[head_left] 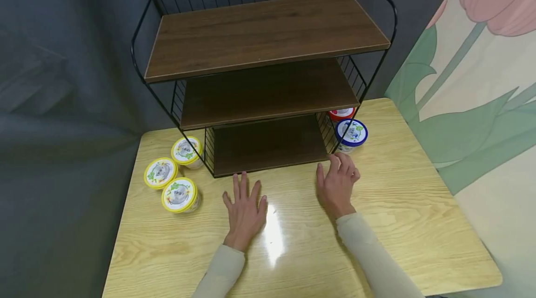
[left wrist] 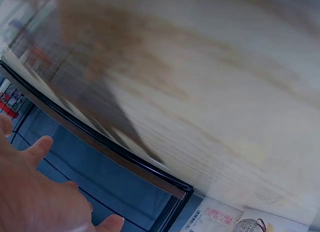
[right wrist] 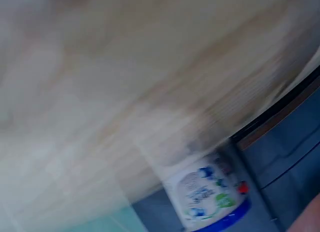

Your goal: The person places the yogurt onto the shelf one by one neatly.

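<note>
A three-tier shelf rack (head_left: 268, 32) with dark wooden boards and black wire sides stands at the back of the table. My left hand (head_left: 244, 216) is held over the tabletop with its fingers spread, fingertips close to the front edge of the bottom board (head_left: 268, 146). At the rack's front right corner is my right hand (head_left: 338, 186), its fingers loosely bent and nothing in its grasp. Just beyond it sits a tub with a blue-rimmed lid (head_left: 351, 132); its printed side (right wrist: 200, 192) shows in the right wrist view. All three boards are bare.
Left of the rack are three tubs with yellow-rimmed lids (head_left: 179, 194). A red-rimmed tub (head_left: 342, 112) is partly hidden behind the rack's right side. Dark cloth (head_left: 67, 102) hangs behind, and a flower-patterned wall (head_left: 473, 84) rises on the right. Light glares off the wooden table (head_left: 301, 251).
</note>
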The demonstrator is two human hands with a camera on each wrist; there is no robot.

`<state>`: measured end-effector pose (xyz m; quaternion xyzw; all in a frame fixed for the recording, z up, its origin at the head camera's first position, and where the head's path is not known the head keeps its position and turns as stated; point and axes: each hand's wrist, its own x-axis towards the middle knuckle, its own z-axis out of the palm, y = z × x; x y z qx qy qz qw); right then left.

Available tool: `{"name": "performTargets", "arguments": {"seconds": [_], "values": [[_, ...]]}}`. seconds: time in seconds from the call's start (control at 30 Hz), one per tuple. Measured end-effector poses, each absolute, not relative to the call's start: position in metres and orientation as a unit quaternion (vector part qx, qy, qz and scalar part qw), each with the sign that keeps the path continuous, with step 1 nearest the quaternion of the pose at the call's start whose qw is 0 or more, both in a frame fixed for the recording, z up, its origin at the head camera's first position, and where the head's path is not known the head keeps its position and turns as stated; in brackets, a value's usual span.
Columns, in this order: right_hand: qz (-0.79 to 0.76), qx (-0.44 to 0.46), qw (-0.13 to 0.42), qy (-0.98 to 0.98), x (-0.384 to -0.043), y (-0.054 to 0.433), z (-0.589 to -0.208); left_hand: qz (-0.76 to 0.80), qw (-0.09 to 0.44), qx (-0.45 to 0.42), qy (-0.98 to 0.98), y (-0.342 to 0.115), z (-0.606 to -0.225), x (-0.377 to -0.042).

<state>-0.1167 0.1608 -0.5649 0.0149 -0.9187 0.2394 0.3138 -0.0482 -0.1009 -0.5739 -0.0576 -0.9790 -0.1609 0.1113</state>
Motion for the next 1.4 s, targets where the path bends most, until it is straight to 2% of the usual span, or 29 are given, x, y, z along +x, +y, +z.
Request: {"name": "performTargets", "arguments": {"seconds": [0.07, 0.13, 0.37, 0.57, 0.7, 0.9, 1.2, 1.4], "values": [[0.244, 0.001, 0.345, -0.906, -0.123, 0.167, -0.565, -0.162, 0.107, -0.059, -0.979, -0.101, -0.574, -0.048], [0.254, -0.015, 0.353, -0.900, -0.129, 0.174, -0.564, -0.162, 0.099, -0.058, -0.980, -0.100, -0.573, -0.049], [0.306, -0.046, 0.328, -0.892, -0.151, 0.194, -0.561, -0.148, 0.090, -0.056, -0.983, -0.099, -0.574, -0.049], [0.408, 0.005, 0.344, -0.846, -0.164, 0.203, -0.550, -0.135, 0.091, -0.055, -0.985, -0.101, -0.575, -0.045], [0.473, -0.008, 0.312, -0.824, -0.170, 0.205, -0.543, -0.135, 0.089, -0.057, -0.985, -0.103, -0.574, -0.044], [0.516, -0.045, 0.276, -0.809, -0.173, 0.208, -0.544, -0.137, 0.085, -0.058, -0.985, -0.106, -0.576, -0.042], [0.536, -0.048, 0.281, -0.795, -0.175, 0.204, -0.541, -0.146, 0.067, -0.054, -0.986, -0.108, -0.574, -0.041], [0.579, -0.059, 0.293, -0.758, -0.158, 0.192, -0.504, -0.147, 0.046, -0.051, -0.987, -0.107, -0.573, -0.041]]}}
